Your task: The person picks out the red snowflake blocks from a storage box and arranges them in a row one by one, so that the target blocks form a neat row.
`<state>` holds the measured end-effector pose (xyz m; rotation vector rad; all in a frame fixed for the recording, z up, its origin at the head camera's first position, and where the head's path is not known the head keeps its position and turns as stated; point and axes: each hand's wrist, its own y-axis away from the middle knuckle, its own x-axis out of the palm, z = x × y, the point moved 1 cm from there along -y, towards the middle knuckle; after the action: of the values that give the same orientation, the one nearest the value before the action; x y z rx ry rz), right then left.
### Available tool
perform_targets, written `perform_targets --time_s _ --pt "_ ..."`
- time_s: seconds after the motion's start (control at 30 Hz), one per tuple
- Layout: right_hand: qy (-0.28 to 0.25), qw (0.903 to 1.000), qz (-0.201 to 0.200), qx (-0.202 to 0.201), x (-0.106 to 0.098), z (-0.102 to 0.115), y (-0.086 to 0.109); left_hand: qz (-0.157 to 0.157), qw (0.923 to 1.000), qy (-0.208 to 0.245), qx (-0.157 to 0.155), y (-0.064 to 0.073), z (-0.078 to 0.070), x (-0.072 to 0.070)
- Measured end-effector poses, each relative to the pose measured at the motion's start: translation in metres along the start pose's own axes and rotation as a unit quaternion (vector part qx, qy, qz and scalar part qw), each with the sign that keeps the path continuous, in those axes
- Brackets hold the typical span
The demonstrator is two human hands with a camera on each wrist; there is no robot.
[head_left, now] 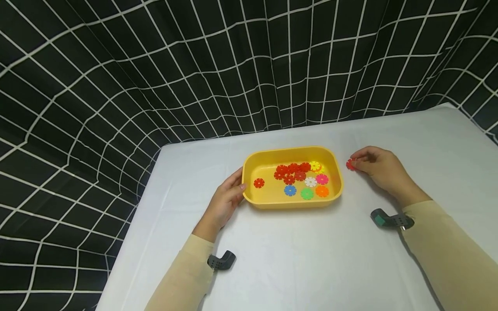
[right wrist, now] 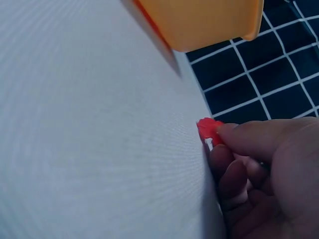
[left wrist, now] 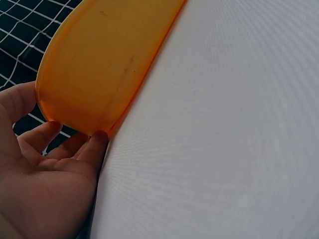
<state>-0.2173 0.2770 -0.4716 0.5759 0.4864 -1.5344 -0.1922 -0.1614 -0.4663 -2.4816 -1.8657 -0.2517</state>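
A yellow plastic tray stands on the white-covered table. My left hand holds its left end, thumb at the rim and fingertips low against the end wall, as the left wrist view shows on the tray. To the right of the tray, my right hand pinches a red notched disc between thumb and fingers, close to the cloth. Inside the tray lie several red discs, one red disc apart at the left, and blue, green, orange, pink, white and yellow discs.
The white cloth spreads around the tray and under both forearms. A black curtain with a white grid hangs behind the table and along its left side. Each wrist wears a dark camera mount, such as the right one.
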Motion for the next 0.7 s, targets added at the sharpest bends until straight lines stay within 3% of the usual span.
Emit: perform_targets --time_s 0.27,0.7 --pt "0.038 0.9991 -0.008 -0.015 0.0037 0.0035 0.0005 0.003 1.0000 0.001 0.003 0.0007 -0.0006 0.0004" --pt "0.043 0.9989 -0.009 -0.014 0.0035 0.0079 0.0018 0.003 1.0000 0.005 0.004 0.0007 -0.0013 -0.0002"
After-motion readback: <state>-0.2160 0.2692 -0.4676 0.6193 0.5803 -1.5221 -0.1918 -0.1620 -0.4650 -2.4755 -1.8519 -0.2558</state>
